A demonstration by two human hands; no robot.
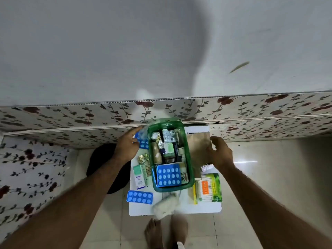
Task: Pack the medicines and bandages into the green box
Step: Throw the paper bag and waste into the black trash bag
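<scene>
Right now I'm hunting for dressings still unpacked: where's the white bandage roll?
In the head view, the white bandage roll lies on the white sheet just outside the green box's near end, right of the loose blue blister strip.

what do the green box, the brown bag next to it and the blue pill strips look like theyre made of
Green box: likely plastic, since its walls are glossy and slightly see-through.
Brown bag: probably kraft paper, as it is matt, flat and creased.
Blue pill strips, such as the loose one: seemingly plastic blister sheet, with raised pale bubbles in rows; any foil backing is hidden.
</scene>
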